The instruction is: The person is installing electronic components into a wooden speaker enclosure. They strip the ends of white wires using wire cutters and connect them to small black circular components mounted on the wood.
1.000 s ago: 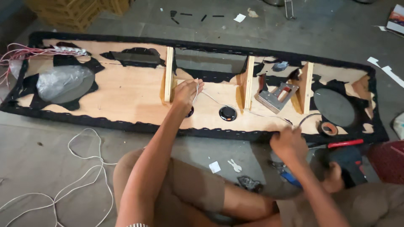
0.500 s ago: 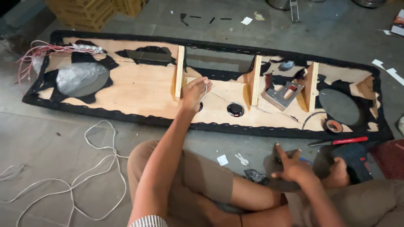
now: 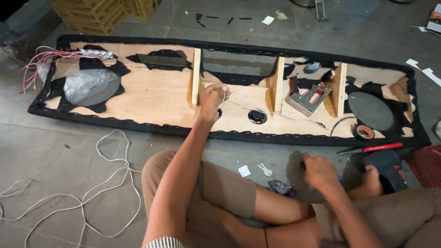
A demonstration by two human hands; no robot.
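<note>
Lying on the floor: one long plywood panel (image 3: 156, 96) with three upright dividers. Left hand (image 3: 212, 97) pinches one thin white wire (image 3: 239, 104) at mid-panel near edge. Right hand (image 3: 320, 171) closed; its held object is hidden.

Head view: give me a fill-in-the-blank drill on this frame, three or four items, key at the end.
1. The left hand pinches a thin white ____ over the plywood panel.
2. The right hand is down by the person's own ____, off the panel.
3. The pliers lying on the floor have ____ handles.
4. A roll of tape lies near the panel's ____ end.

Missing words: wire; foot; red; right
</note>
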